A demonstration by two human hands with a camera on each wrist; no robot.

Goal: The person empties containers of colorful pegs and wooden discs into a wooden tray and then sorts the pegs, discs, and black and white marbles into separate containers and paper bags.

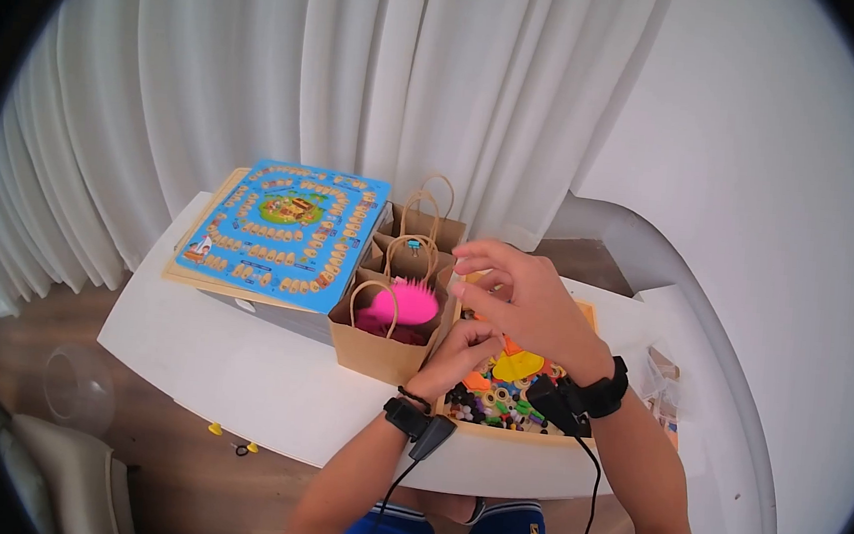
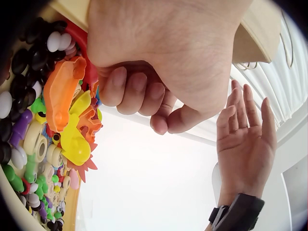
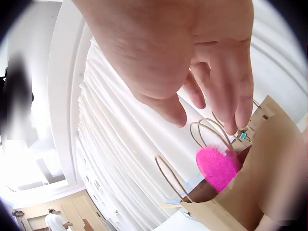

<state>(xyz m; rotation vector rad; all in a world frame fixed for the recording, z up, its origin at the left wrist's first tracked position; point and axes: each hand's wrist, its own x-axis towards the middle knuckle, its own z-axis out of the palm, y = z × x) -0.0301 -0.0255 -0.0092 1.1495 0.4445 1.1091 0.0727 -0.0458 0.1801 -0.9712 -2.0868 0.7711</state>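
Note:
My right hand (image 1: 544,311) is raised over the wooden tray (image 1: 509,432) near the paper bags, fingers relaxed and apart, nothing seen in them. Lower and to its left, my left hand (image 1: 462,358) hovers at the tray's left side. Its fingers (image 2: 137,89) curl inward, with the thumb close to the index fingertip and nothing visible between them. Yellow (image 2: 77,144) and orange plastic shapes (image 2: 62,96) lie in the tray on many small pieces. A bright pink bristly oval (image 3: 216,168) pokes out of the nearest brown paper bag (image 1: 375,353).
Further brown paper bags (image 1: 445,233) stand in a row behind, a small teal object (image 1: 413,246) at one of them. A blue game board (image 1: 285,226) lies on a stack to the left. Clear plastic packaging (image 1: 661,381) rests right of the tray on the white table (image 1: 209,360).

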